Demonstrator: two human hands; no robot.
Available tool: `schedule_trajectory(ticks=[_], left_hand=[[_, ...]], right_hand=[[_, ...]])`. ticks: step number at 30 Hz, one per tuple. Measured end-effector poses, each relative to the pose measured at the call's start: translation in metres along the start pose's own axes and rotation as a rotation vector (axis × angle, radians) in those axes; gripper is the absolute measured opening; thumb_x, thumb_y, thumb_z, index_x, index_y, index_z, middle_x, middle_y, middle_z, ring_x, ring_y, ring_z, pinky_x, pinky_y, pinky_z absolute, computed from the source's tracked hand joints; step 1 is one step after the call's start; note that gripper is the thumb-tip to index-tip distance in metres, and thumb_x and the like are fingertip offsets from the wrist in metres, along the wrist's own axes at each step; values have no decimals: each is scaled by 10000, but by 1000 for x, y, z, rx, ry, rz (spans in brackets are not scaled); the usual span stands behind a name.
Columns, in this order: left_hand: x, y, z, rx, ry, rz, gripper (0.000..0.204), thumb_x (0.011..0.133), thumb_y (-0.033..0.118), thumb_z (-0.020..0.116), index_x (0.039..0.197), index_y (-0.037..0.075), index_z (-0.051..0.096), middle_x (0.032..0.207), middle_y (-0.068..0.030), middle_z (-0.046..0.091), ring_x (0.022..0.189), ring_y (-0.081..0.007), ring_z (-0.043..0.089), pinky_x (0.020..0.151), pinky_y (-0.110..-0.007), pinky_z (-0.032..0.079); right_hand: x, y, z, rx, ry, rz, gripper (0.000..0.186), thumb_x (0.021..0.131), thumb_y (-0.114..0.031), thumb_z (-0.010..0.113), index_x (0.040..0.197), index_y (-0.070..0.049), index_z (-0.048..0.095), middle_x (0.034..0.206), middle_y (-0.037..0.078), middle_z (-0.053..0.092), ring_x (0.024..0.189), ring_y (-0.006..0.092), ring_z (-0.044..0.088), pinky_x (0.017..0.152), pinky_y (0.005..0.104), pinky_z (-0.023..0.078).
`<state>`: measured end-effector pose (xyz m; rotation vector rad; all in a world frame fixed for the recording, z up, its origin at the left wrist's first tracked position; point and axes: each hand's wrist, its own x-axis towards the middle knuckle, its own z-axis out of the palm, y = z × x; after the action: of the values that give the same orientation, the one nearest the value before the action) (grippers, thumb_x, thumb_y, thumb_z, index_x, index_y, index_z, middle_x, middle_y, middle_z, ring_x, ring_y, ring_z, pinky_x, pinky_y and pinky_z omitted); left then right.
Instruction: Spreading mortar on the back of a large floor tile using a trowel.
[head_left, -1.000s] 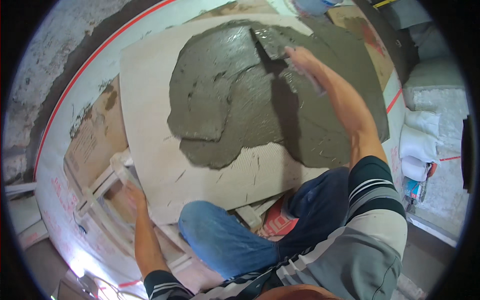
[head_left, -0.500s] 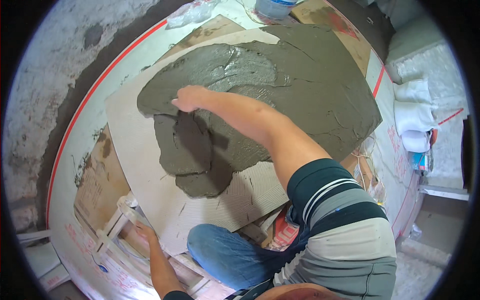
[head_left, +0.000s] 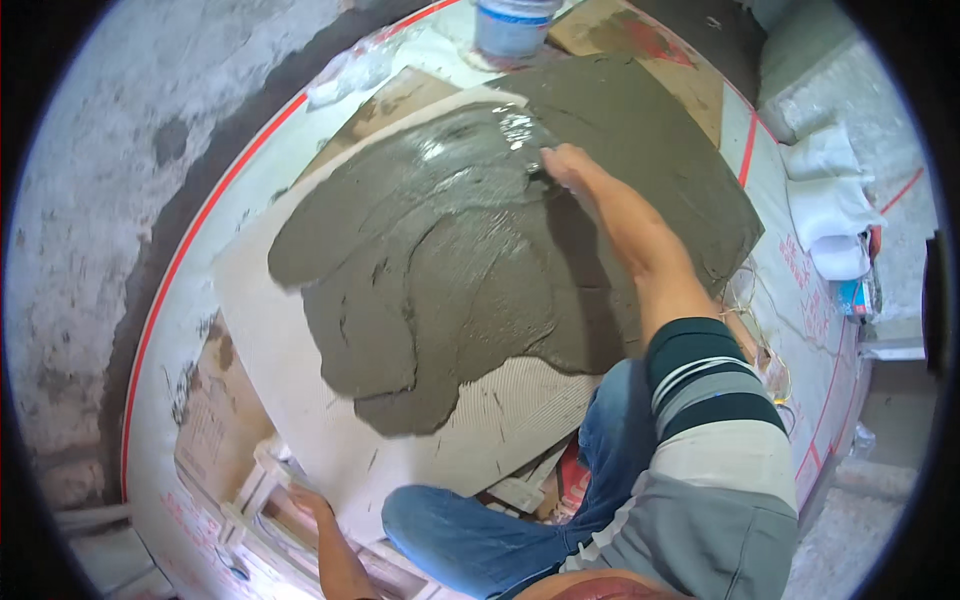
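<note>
Wet grey mortar covers much of a large pale slab, whose finely ribbed surface shows along the near side. My right hand is closed at the mortar's far part, around the dark handle of what looks like a trowel. A shiny patch beside the fingers may be its blade or wet mortar; the rest is hidden. My left hand is low at the left, fingers stretched out, between the slab's near-left edge and a pale frame. It seems to hold nothing.
A bucket with a blue band stands beyond the slab. Cardboard pieces stick out from under it. White bags are at the right, near loose cords. My bent knees are close to the slab's near edge.
My right hand has swept right and slightly away across the mortar. The mortar now spreads wider, with smoother bands in its middle. My left hand stays by the frame; the view has shifted slightly.
</note>
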<state>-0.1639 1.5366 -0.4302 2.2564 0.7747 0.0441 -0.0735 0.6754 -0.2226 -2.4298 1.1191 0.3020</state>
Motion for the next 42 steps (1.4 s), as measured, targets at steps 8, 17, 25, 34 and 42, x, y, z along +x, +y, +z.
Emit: schedule_trajectory(ticks=[8, 17, 25, 34, 42], left_hand=[[-28, 21, -6, 293, 126, 39, 525, 954, 403, 315, 1192, -21, 513, 1104, -273, 571, 1015, -421, 547, 866, -451, 434], [-60, 101, -26, 400, 66, -101, 548, 931, 485, 303, 1220, 64, 503, 1107, -235, 589, 998, -436, 555, 841, -503, 436], [-62, 97, -24, 438, 119, -98, 543, 931, 476, 310, 1223, 58, 497, 1089, -257, 590, 984, -439, 562, 830, -513, 437], [-68, 113, -32, 395, 75, -124, 544, 929, 469, 320, 1242, 51, 473, 1057, -265, 600, 962, -443, 570, 816, -517, 439], [-64, 113, -32, 435, 50, -157, 565, 932, 471, 317, 1227, 11, 460, 1025, -276, 606, 939, -449, 579, 806, -512, 451]], right_hand=[[-101, -95, 99, 578, -526, -157, 419, 947, -458, 389, 886, -61, 508, 566, 1, 438, 420, 117, 404, 378, 293, 350], [-222, -205, 176, 177, -763, -359, 485, 923, -461, 416, 782, -6, 507, 598, 130, 542, 474, 252, 553, 462, 407, 472], [-159, -240, 132, -815, -247, -1092, 443, 922, -451, 419, 1050, -29, 457, 859, 200, 636, 820, 382, 626, 720, 484, 498], [-125, -284, 149, -140, -462, -427, 473, 922, -472, 424, 1001, -14, 509, 629, 95, 550, 535, 234, 567, 495, 393, 478], [-131, -297, 167, 576, -546, -138, 399, 927, -471, 416, 788, -99, 443, 548, 14, 457, 432, 140, 452, 386, 310, 390]])
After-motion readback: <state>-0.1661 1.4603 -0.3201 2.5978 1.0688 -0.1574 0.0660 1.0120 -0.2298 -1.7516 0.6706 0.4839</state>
